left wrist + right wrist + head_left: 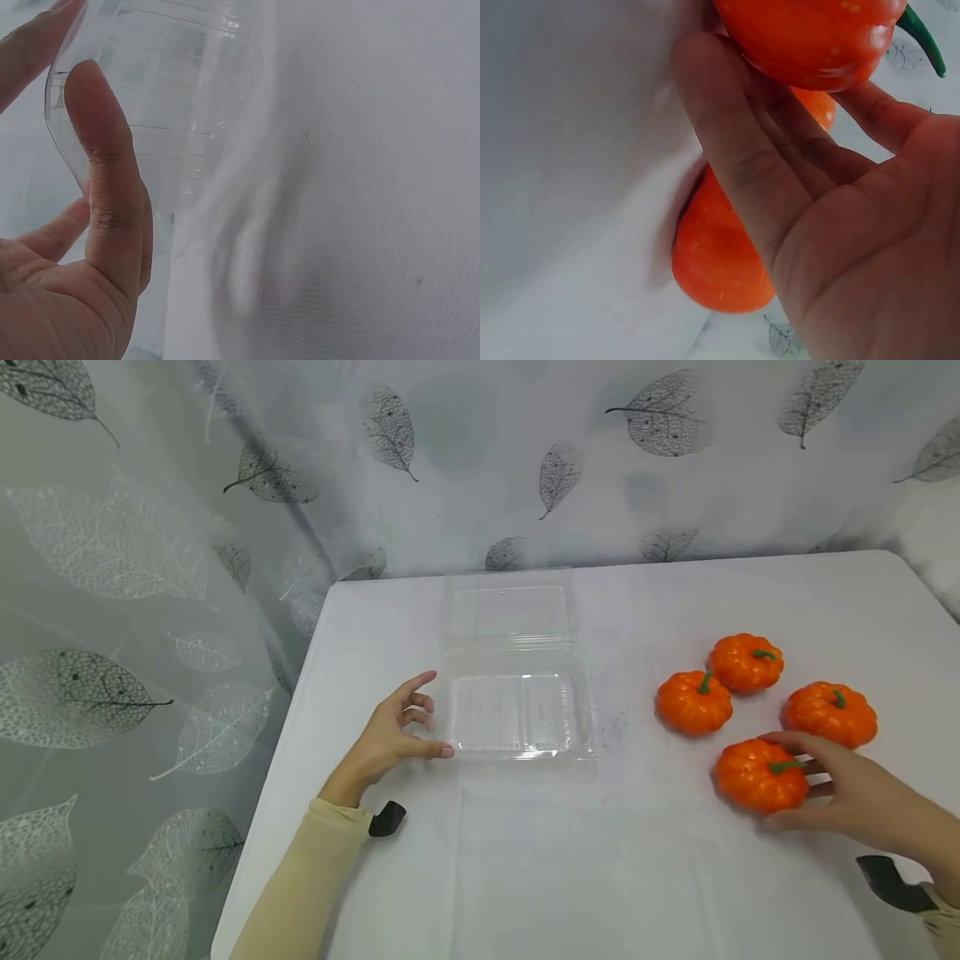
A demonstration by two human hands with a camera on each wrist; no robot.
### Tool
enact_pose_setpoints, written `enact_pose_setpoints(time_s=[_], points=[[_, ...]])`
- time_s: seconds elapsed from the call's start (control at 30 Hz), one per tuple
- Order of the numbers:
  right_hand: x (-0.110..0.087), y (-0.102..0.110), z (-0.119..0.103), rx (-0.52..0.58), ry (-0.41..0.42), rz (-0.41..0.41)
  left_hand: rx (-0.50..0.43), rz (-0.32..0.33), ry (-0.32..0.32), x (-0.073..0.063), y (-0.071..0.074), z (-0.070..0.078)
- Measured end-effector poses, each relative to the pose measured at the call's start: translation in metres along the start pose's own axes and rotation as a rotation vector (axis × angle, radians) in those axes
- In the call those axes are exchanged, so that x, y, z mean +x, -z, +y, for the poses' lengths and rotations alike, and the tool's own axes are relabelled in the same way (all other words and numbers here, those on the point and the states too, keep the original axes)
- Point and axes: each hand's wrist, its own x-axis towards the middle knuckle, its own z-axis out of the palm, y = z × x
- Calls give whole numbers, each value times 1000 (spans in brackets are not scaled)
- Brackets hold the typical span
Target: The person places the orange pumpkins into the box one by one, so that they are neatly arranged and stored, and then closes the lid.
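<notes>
My right hand curls around an orange toy pumpkin with a green stem, thumb on the near side and fingers on the far side. In the right wrist view, the fingers lie against the lower part of this pumpkin. At the left side of a clear plastic clamshell box is my left hand, thumb and fingers spread beside its rim. The left wrist view shows the thumb by the box's curved edge; whether it presses there I cannot tell.
Three more toy pumpkins sit beyond the right hand: one on the left, one at the back, one on the right. The box lid lies folded back toward the leaf-patterned curtain. A white cloth covers the table.
</notes>
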Motion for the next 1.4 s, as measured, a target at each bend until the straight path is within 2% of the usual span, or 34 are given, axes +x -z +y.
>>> enact_pose_setpoints(time_s=[0.4,0.6,0.8,0.97,1.1,1.23,1.4], points=[[8,3,-27,137,250,-66,-94,1,40,-1,-2,2],[19,10,-64,248,411,-121,-114,1,49,-1,0,0],[37,12,-99,377,496,-232,-118,2,44,-1,0,-2],[51,13,-123,413,554,-302,-108,0,41,-3,-2,-1],[64,14,-139,439,561,-357,-105,8,47,-3,-3,-1],[76,15,-152,501,546,-367,-97,12,45,-4,-2,-1],[90,19,-168,635,521,-350,-90,11,43,-5,-1,0]])
